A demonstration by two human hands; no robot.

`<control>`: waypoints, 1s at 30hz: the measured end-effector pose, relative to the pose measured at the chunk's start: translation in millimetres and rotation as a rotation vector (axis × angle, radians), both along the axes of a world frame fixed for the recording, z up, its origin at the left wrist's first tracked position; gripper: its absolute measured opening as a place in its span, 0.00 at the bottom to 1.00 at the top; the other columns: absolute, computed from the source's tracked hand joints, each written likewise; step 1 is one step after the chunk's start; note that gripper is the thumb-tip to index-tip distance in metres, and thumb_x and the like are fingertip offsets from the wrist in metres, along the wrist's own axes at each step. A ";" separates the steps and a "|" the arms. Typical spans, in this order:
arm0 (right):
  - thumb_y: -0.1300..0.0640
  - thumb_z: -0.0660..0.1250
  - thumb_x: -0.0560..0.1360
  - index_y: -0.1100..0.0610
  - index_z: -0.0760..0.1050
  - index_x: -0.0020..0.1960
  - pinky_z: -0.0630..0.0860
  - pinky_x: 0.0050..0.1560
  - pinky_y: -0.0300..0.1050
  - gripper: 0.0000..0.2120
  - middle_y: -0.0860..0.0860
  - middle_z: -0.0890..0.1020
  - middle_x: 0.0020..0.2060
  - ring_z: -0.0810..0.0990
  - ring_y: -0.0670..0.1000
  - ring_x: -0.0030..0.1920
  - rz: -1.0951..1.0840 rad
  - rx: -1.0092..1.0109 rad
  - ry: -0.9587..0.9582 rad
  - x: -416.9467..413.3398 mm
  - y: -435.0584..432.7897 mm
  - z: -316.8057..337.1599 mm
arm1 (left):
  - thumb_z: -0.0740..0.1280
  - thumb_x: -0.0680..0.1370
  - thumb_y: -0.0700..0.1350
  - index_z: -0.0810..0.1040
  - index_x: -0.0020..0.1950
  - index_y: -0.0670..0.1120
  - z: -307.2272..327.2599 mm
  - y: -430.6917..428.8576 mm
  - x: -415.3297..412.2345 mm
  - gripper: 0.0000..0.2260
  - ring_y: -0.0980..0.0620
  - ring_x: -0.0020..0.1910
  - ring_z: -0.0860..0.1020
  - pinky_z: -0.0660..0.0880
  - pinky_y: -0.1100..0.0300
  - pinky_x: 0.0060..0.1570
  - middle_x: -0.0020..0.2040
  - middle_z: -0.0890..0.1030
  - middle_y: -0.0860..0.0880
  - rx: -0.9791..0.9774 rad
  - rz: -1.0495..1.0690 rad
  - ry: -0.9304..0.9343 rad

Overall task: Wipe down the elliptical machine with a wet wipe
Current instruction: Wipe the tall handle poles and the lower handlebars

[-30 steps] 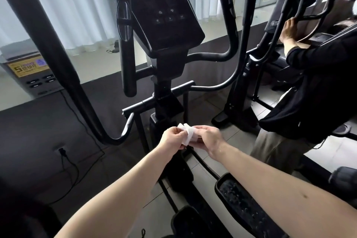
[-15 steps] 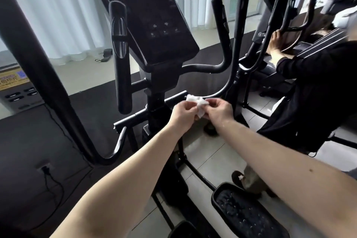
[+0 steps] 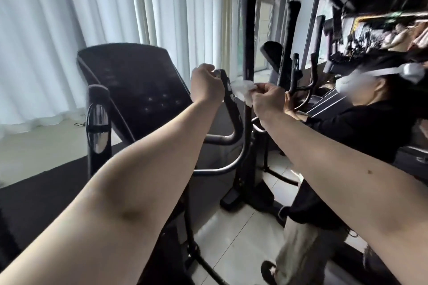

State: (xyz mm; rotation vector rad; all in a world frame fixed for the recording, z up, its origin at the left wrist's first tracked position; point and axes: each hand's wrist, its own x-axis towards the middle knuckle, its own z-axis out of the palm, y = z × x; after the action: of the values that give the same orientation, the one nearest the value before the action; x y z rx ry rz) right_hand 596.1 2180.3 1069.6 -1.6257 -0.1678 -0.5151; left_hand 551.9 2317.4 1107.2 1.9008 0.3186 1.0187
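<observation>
Centre frame: right hand (image 3: pixel 268 97) pinches a crumpled white wet wipe (image 3: pixel 242 90), which lies against the elliptical's black handlebar (image 3: pixel 231 109). Left hand (image 3: pixel 206 85) is curled at the handlebar's top, fingers hidden; what it grips cannot be told. Console (image 3: pixel 139 85) left; second person (image 3: pixel 359 127) right.

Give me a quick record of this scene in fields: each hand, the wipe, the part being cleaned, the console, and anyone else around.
left hand: fingers curled at the top of the handle; what they grip is hidden
right hand: pinches the wet wipe
wet wipe: white, crumpled, against the handle
handle: black inner grip of the elliptical, right of the console
console: dark, tilted panel
other person: black top, at the neighbouring machine on the right
</observation>
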 end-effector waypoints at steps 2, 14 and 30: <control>0.58 0.70 0.77 0.50 0.79 0.36 0.82 0.39 0.37 0.11 0.45 0.82 0.32 0.83 0.46 0.36 -0.043 -0.020 -0.061 12.1 0.0 15.6 | 0.65 0.83 0.45 0.79 0.66 0.47 9.7 7.6 14.5 0.12 0.53 0.52 0.80 0.73 0.61 0.48 0.63 0.79 0.49 0.060 0.010 0.004; 0.56 0.72 0.78 0.46 0.83 0.35 0.73 0.36 0.36 0.14 0.42 0.83 0.32 0.78 0.41 0.32 0.261 -0.335 -0.244 31.5 41.2 18.7 | 0.64 0.74 0.32 0.82 0.37 0.52 9.4 29.6 42.3 0.15 0.52 0.37 0.75 0.63 0.61 0.26 0.39 0.78 0.55 0.275 0.019 0.173; 0.52 0.69 0.79 0.52 0.76 0.29 0.69 0.37 0.40 0.19 0.44 0.76 0.28 0.74 0.44 0.32 0.237 -0.254 -0.327 59.7 49.6 11.7 | 0.67 0.74 0.33 0.83 0.41 0.46 22.8 31.7 50.2 0.09 0.47 0.41 0.81 0.69 0.60 0.29 0.41 0.83 0.50 0.436 0.049 0.227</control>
State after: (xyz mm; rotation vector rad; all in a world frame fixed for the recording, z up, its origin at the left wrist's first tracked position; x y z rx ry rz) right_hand 655.8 2229.9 1081.3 -1.7282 -0.6846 -0.5911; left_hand 602.1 2349.0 1130.0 2.4219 0.2910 0.9602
